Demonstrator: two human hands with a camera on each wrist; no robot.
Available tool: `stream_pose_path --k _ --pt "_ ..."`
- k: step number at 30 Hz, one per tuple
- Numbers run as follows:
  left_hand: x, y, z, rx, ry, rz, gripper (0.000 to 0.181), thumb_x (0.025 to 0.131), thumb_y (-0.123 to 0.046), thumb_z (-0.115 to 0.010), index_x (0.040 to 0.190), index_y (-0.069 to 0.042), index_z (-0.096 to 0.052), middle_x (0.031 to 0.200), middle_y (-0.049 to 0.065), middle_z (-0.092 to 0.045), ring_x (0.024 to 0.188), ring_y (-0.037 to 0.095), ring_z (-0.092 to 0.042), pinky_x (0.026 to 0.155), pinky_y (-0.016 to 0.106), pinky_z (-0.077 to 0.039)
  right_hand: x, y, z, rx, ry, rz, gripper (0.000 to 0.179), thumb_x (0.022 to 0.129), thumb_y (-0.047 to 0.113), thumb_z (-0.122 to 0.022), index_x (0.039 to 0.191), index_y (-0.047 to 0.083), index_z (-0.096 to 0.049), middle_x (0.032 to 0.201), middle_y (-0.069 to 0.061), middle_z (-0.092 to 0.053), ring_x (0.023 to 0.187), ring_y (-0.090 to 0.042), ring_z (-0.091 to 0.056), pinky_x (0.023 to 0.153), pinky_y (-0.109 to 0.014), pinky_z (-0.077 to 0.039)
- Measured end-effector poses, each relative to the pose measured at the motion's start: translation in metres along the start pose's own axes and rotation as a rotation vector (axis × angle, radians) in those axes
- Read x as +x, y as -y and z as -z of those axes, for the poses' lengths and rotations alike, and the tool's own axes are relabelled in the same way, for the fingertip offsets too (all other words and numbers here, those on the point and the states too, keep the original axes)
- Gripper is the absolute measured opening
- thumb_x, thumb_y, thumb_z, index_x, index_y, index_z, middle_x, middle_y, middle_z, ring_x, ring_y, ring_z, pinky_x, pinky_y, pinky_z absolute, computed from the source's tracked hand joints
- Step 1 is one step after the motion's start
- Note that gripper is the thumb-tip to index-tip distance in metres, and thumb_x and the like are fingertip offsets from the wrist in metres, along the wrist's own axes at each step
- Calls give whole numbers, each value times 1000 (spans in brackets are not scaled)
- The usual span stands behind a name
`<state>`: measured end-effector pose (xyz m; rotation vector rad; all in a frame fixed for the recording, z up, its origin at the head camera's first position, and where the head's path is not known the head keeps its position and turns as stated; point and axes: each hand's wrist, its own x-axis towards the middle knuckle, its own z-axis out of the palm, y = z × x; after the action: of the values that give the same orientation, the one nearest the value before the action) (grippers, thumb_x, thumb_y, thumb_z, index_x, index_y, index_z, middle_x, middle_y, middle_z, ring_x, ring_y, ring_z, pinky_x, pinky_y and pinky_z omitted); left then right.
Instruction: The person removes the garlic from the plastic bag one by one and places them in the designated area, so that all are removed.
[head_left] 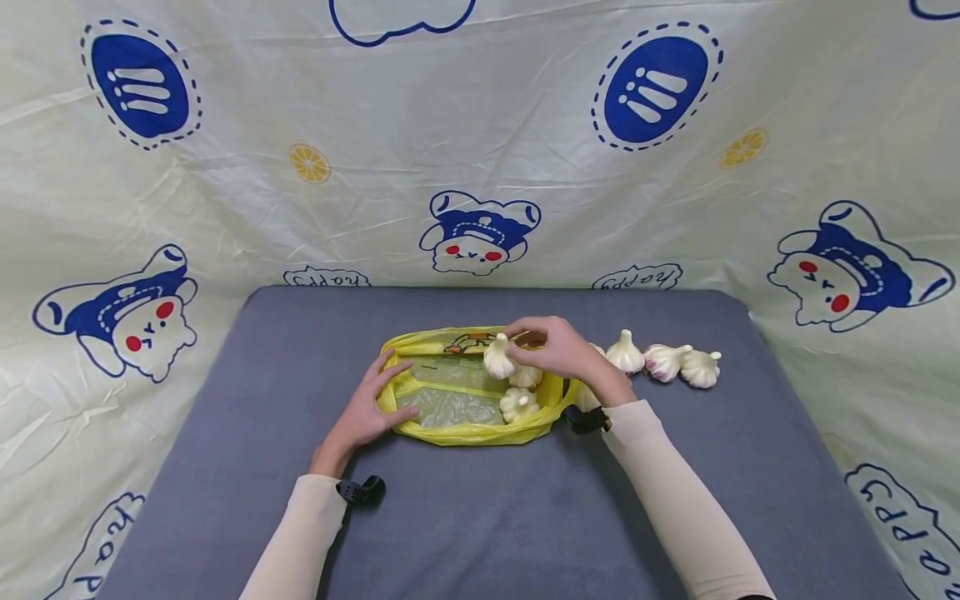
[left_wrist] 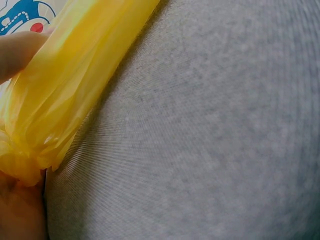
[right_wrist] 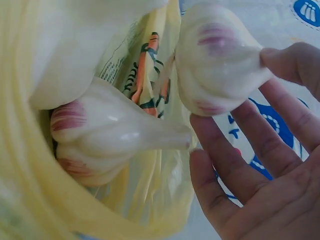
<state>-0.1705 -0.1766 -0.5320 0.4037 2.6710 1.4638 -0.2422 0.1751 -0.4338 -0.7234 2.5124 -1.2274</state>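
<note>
A yellow plastic bag [head_left: 480, 434] lies with its mouth spread wide on the table. My left hand [head_left: 363, 408] holds the bag's left rim, thumb and fingers spread apart and hooked over the edge. Over the bag's right half, my right hand [head_left: 555, 346] pinches a garlic bulb [right_wrist: 220, 60] between thumb and fingertips, its stem toward the thumb. Two more garlic bulbs sit inside at the right end, one of them a pale bulb [head_left: 520, 404] near the front rim. The right wrist view shows a purple-streaked bulb [right_wrist: 105, 135] below the held one.
Right of the bag, several garlic bulbs lie in a row, among them an upright bulb [head_left: 625, 352] and a far-right bulb [head_left: 701, 369]. My right forearm partly covers the nearest ones. A grey cloth covers the table [head_left: 300, 333]; a printed white curtain [head_left: 480, 108] hangs behind and at the sides.
</note>
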Motion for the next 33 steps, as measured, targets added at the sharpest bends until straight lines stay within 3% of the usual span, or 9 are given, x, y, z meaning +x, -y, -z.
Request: stream_pose_path --k 11,20,23,29,33 --pt "1 1 0 -8 2 2 76 85 -30 -83 153 -17 -51 173 8 -14 159 41 -11 122 69 -16 -33 3 4 49 -143 -4 36 96 33 -74 127 13 -72 130 -9 -70 118 -30 -67 105 -51 -53" --pt "2 2 0 -7 11 -12 75 86 -30 -83 153 -15 -51 173 8 -14 159 41 -11 122 70 -16 -61 -3 4 116 -231 -16 33 97 21 -73 127 8 -71 130 -13 -69 118 -32 -66 104 -53 -52" --pt "2 1 1 -13 11 -12 75 86 -29 -83 152 -14 -51 173 9 -14 159 41 -11 122 70 -16 -70 -4 5 134 -259 -17 32 97 18 -73 127 7 -71 128 -13 -70 116 -27 -67 102 -49 -54" --pt "1 1 1 -5 7 -16 74 86 -29 -82 152 -14 -51 173 10 -14 158 42 -11 121 70 -16 -87 -10 6 159 -331 13 31 95 12 -74 125 4 -71 124 -15 -71 108 -4 -67 95 -28 -57" --pt "1 2 0 -1 6 -13 75 86 -30 -82 152 -15 -51 173 10 -14 158 42 -11 121 71 -16 -98 -18 6 177 -371 39 30 95 8 -74 124 2 -71 127 -18 -69 105 1 -66 91 -21 -56"
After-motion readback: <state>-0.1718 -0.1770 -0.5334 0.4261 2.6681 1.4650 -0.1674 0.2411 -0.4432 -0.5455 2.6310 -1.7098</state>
